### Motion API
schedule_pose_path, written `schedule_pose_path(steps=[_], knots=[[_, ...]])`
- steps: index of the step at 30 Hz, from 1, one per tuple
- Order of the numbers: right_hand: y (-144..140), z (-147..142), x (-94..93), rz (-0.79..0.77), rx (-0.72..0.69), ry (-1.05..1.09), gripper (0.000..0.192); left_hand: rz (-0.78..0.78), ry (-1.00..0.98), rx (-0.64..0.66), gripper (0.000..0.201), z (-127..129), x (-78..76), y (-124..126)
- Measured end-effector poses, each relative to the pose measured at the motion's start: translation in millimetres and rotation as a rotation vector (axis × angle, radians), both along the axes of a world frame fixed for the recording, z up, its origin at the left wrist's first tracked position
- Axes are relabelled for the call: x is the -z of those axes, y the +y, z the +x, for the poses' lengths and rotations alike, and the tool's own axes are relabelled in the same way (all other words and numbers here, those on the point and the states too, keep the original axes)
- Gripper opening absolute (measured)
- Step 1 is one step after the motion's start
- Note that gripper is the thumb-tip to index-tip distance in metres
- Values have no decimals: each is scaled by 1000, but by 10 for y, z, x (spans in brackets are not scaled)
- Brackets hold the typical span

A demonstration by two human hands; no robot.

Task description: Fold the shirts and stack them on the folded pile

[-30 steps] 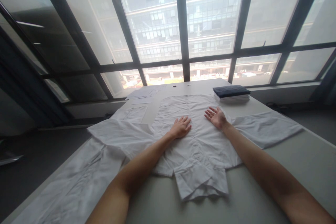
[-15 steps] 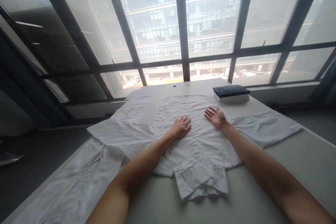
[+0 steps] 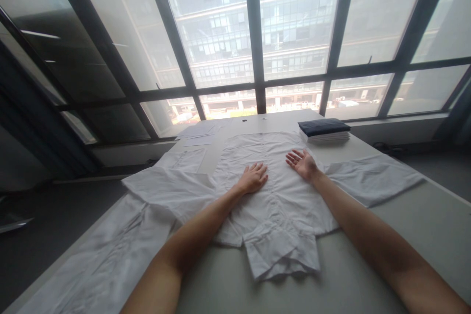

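Nothing has moved: left hand [image 3: 253,178] and right hand [image 3: 302,163] rest on shirt [image 3: 279,206].

White shirt [image 3: 274,196]: thin woven cloth, matt, finely creased over the body; collar [image 3: 281,254] of doubled, stiffer cloth, lying at the near edge of the table. Sleeve [image 3: 371,176] toward the right edge: same cloth, flatter, fewer wrinkles. Second white cloth piece [image 3: 106,260] at the near left corner: softer, more rumpled. Table [image 3: 412,221]: smooth, matt, pale grey-green top, material cannot be told. Folded stack [image 3: 324,130] at the far right corner: dark matt cloth over white layers. Sheets [image 3: 200,131] at the far edge: paper, flat, matt. Left hand [image 3: 253,178] and right hand [image 3: 302,163]: bare skin on the cloth.
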State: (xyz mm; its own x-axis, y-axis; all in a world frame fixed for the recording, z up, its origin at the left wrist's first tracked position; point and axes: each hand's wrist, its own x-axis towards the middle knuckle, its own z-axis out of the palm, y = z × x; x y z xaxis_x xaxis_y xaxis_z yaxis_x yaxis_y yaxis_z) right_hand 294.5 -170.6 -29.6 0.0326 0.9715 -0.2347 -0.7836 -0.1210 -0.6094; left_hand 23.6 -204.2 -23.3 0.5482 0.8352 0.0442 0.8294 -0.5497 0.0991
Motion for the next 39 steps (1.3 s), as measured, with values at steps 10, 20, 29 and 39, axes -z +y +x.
schedule_pose_path(steps=[10,20,29,39], knots=[[-19,-7,-19,-9,-6,4,44,-8,2,-5,57,4,-7,-2],[-8,-3,-1,-7,-2,14,42,0,7,-5,57,6,-10,-11],[-19,-8,-14,-4,-2,16,43,-5,11,-6,56,10,-17,-10],[17,-15,11,-30,21,-10,40,-5,-1,-3,57,2,-20,-14]])
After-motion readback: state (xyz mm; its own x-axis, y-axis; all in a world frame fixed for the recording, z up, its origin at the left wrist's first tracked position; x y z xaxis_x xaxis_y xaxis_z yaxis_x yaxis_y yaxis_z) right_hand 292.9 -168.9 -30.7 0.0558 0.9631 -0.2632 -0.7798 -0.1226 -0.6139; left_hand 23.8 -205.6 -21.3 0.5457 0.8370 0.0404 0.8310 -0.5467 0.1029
